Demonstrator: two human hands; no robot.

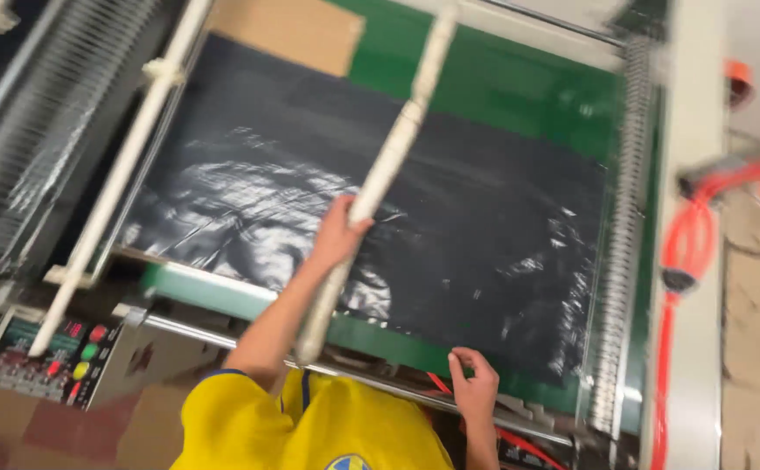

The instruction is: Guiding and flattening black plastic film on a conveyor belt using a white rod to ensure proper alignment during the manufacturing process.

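A black plastic sheet [449, 218] lies flat on a green machine bed [502, 83]. A long white rod [388, 165] runs slantwise above it. My left hand [338, 237] reaches forward onto the sheet right under this rod, and the rod hides its fingers. At the near edge of the sheet, my right hand [475, 383] pinches the film between its fingers. A yellow shirt [310, 431] fills the bottom of the head view.
A control panel [66, 348] with red, green and yellow buttons sits at the lower left. Another white rod [127, 165] crosses the left side. A toothed metal rail [623, 218] borders the bed on the right, with orange-red cables [689, 235] beyond. A cardboard piece [284, 30] lies at the top.
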